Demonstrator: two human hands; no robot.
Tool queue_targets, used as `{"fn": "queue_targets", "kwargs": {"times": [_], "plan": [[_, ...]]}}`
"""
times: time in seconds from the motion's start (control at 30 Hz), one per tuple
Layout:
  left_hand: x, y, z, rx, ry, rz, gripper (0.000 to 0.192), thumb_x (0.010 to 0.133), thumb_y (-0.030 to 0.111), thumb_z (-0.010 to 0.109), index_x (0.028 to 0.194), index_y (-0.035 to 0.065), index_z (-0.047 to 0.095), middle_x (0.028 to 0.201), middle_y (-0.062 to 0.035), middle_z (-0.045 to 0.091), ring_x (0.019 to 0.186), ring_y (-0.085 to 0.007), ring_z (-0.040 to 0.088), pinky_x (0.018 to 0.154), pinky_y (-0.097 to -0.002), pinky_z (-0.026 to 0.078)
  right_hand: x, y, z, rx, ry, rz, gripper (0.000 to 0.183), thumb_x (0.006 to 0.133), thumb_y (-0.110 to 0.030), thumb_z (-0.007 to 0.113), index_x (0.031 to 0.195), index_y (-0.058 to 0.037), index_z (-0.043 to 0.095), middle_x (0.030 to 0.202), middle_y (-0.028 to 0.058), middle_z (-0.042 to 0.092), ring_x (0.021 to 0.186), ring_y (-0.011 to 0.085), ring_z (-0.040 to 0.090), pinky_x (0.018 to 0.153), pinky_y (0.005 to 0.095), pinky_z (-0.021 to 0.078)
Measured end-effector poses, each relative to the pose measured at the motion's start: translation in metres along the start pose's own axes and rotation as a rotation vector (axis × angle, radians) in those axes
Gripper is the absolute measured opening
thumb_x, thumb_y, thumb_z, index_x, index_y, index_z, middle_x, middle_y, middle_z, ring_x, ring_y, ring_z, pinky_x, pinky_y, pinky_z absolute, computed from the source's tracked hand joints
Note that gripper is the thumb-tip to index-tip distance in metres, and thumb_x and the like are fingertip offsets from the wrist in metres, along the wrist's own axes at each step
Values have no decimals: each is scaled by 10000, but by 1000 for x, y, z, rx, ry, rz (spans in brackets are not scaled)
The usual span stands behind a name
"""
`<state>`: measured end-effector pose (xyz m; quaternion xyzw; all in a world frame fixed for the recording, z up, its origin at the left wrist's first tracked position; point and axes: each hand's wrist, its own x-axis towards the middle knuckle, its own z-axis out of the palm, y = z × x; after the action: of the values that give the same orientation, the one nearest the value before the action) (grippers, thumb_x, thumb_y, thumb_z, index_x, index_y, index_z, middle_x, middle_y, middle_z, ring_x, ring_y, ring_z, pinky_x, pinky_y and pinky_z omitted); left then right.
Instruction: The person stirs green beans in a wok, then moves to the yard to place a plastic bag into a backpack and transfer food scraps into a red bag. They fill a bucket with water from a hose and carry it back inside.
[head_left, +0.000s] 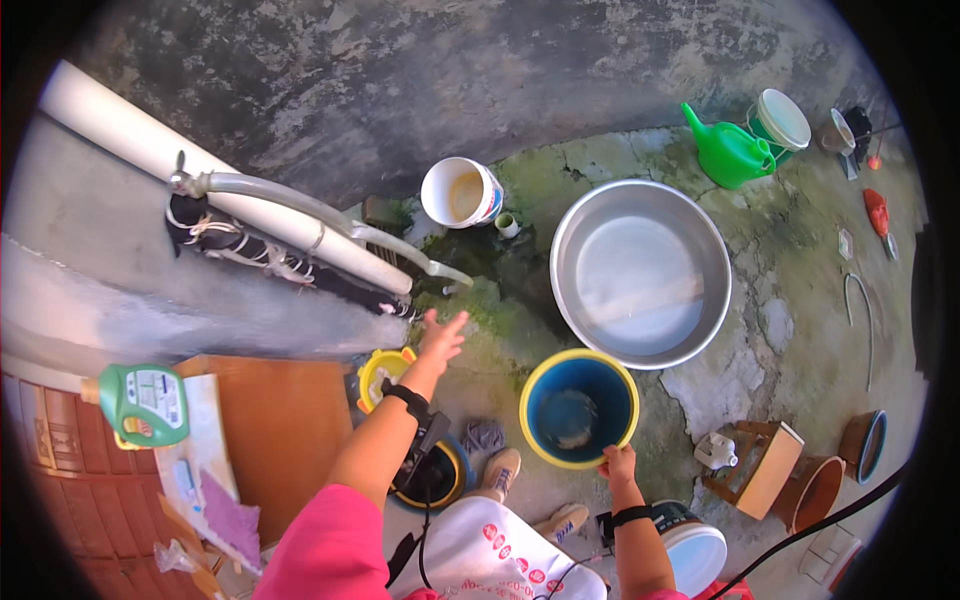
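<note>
My right hand (619, 461) grips the near rim of a round plastic basin (579, 409), blue inside with a yellow rim. A little clear liquid seems to lie at its bottom. My left hand (442, 341) is empty, fingers spread, near the outlet of a clear hose (397, 244) fixed to a tap on the left. A large metal basin (641, 274) holding water stands beyond the blue one. A white bucket (462, 193) with brownish contents stands near the wall. Close to my left forearm is a small yellow basin (384, 379) with pale contents.
A green watering can (731, 154) and a lidded bucket (781, 124) stand at the upper right. On the left are a table (281, 435) and a green detergent jug (150, 405). A wooden stool (769, 469) lies tipped at the right, beside a brown pot (814, 495). The concrete floor is cracked and mossy.
</note>
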<state>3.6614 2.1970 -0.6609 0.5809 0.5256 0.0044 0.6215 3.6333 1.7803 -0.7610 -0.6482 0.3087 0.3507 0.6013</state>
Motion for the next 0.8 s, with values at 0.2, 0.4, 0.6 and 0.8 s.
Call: {"fn": "queue_targets", "kwargs": {"times": [0.2, 0.4, 0.6, 0.8], "plan": [[112, -47, -11, -106, 186, -5, 1049, 677, 427, 773, 1430, 175, 87, 1356, -151, 371, 968, -341, 579, 736, -427, 481, 108, 74, -18, -50, 28, -24, 113, 736, 23, 489, 842, -7, 515, 551, 81, 494, 338, 188, 460, 287, 309, 337], [189, -64, 12, -258, 275, 10, 1146, 630, 479, 788, 1444, 207, 30, 1377, -163, 340, 815, -390, 603, 634, -452, 491, 144, 112, -41, 81, -51, -27, 103, 737, 18, 498, 833, -16, 489, 583, 71, 491, 347, 163, 434, 294, 292, 288], [246, -33, 14, -468, 320, 321, 799, 672, 435, 784, 1267, 76, 391, 1143, -112, 501, 906, -258, 527, 720, -395, 436, 151, 119, -62, -79, 53, 16, 172, 765, -22, 517, 932, -59, 533, 654, 81, 573, 441, 192, 548, 375, 285, 426], [242, -58, 77, -690, 159, 342, 413, 695, 310, 799, 906, 37, 572, 772, -34, 531, 581, -130, 501, 525, -284, 453, 157, 125, -83, 6, 118, -28, 168, 773, -44, 533, 938, -63, 555, 641, 91, 582, 447, 186, 557, 404, 307, 480]]}}
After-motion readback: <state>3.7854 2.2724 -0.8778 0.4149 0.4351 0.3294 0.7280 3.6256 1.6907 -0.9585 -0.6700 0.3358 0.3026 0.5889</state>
